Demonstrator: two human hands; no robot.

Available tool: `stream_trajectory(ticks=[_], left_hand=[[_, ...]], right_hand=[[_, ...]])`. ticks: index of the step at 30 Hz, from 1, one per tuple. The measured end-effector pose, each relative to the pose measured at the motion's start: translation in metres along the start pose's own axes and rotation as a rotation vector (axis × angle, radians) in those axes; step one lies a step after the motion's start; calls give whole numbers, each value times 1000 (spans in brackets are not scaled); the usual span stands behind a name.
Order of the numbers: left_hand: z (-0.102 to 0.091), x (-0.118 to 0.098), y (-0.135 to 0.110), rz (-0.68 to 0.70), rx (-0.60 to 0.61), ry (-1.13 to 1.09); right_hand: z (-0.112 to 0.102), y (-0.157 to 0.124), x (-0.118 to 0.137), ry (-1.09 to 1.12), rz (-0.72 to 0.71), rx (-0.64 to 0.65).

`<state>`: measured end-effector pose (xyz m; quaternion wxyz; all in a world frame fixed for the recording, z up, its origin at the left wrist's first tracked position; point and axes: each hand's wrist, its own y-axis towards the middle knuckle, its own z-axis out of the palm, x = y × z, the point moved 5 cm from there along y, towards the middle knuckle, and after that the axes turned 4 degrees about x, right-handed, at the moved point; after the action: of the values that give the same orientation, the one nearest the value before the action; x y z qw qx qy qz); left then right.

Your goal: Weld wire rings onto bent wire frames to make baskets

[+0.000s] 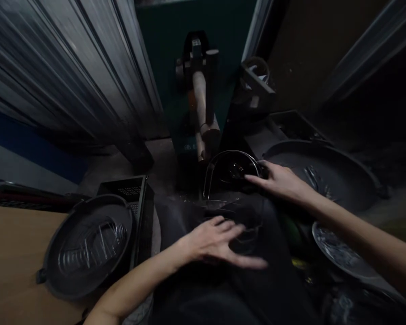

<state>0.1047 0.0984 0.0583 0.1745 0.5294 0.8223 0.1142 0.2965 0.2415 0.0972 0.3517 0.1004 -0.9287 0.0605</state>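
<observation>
Wire hoop (235,151) seems light, springy, best held where our right hand (280,181) grips its side; left hand (218,239) splayed.

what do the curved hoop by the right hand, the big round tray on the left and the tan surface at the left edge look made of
Hoop: probably metal wire; thin, with bright glints.
Tray: likely matte plastic, given its even dark grey, though coated metal is possible.
Tan surface: wood or wood-look laminate, judging by its colour.
</observation>
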Motion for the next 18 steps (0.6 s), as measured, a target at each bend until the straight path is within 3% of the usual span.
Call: stream_trajectory(ticks=[2,5,6,8,12,15,18], left_hand=[[-21,-7,0,-23,-164,-54],[-53,30,-19,-477,-547,-198],[-56,41,-27,-627,-610,-296],[-49,48,-31,-779,-582,-617],[-6,16,-4,-826,-389,-1259],[26,7,22,-875,-317,-1368],[43,24,32,-945,-373,-1297]], right_hand=[[-13,-31,2,-129,-114,11],[-19,-50,8,-144,-245,-9],[-15,-47,8,-128,-269,-12],[3,-28,6,-74,-278,-3],[67,34,1,84,-197,150],[103,69,6,94,-239,211],[115,85,6,42,-284,169]])
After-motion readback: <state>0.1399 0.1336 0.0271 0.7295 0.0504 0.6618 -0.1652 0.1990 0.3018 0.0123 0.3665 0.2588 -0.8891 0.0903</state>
